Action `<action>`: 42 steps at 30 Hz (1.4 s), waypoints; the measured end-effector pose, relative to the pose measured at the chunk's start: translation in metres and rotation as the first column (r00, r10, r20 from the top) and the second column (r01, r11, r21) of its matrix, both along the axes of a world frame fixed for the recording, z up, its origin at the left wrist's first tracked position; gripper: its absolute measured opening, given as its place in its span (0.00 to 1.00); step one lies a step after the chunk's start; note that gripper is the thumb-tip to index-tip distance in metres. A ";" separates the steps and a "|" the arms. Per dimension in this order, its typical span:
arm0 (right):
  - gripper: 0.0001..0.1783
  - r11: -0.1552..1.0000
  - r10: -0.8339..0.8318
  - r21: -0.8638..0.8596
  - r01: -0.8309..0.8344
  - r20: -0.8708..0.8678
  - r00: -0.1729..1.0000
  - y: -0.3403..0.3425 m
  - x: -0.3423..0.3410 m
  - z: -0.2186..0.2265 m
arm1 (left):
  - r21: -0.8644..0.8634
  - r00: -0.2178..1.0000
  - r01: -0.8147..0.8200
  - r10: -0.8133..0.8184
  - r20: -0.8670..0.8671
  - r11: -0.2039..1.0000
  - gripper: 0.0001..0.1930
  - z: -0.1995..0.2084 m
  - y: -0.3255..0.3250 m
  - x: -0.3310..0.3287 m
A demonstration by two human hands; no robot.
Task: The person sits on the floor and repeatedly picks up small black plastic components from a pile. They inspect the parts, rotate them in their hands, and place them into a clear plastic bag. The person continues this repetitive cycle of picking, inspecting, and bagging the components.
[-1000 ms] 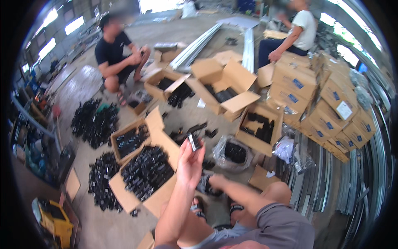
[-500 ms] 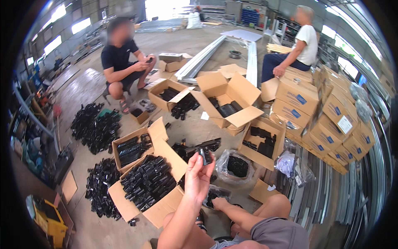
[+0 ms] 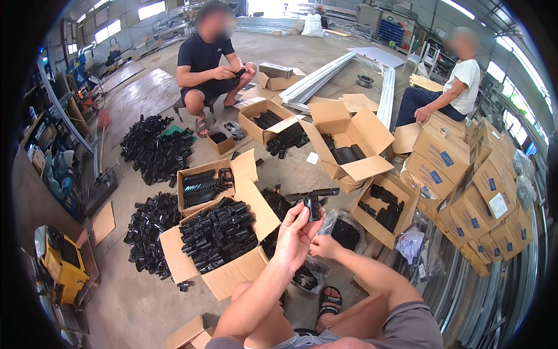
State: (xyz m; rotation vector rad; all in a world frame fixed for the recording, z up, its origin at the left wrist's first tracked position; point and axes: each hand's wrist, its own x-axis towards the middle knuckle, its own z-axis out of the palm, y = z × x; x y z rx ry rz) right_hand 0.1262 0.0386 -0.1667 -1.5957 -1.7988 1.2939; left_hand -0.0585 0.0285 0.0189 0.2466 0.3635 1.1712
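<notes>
My left hand (image 3: 294,237) is raised in the middle of the view, with fingers closed around a small black plastic part (image 3: 312,208). A longer black piece (image 3: 323,192) shows right behind that part; I cannot tell whether the two are joined. Close by on the right is my right hand (image 3: 326,246), its fingers pinched together. What it holds, if anything, is too small to make out. Below it a small bag-lined container (image 3: 309,276) of black pieces stands on the floor. Another bag-lined container (image 3: 345,234) with small black pieces lies beyond my right hand.
An open carton (image 3: 264,270) full of black parts stands at front left, beside loose heaps (image 3: 152,235) on the floor. More open cartons (image 3: 381,166) lie ahead. One co-worker (image 3: 203,61) squats handling a black part; another person (image 3: 465,81) sits by stacked cartons (image 3: 436,152).
My right hand has come up from the small container of black pieces to beside my left hand. My left hand still holds the black part. The whole view has shifted.
</notes>
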 end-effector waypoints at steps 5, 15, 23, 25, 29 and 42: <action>0.10 0.967 -0.253 -0.116 0.225 -0.484 0.838 -0.016 0.006 0.116 | 0.033 0.999 -0.004 0.005 -0.049 0.999 0.12 0.000 -0.003 -0.002; 0.08 0.913 -0.238 0.044 0.405 -0.749 0.619 -0.051 0.008 0.205 | 0.028 0.987 0.053 -0.048 -0.150 0.998 0.12 -0.001 -0.022 0.016; 0.12 0.882 -0.334 -0.068 0.466 -0.787 0.518 -0.064 0.007 0.204 | 0.005 0.985 0.022 -0.020 -0.173 1.000 0.12 -0.009 -0.028 0.028; 0.12 0.869 -0.388 -0.119 0.480 -0.766 0.512 -0.068 0.011 0.203 | -0.019 0.982 0.031 -0.034 -0.184 0.999 0.12 -0.009 -0.031 0.030; 0.13 0.846 -0.372 0.009 0.533 -0.706 0.602 -0.068 0.013 0.198 | -0.038 0.980 0.031 -0.038 -0.196 0.999 0.11 -0.009 -0.032 0.031; 0.10 0.753 -0.387 0.115 0.647 -0.719 0.577 -0.067 0.004 0.193 | -0.001 0.972 0.000 -0.001 -0.235 1.000 0.13 -0.018 -0.038 0.043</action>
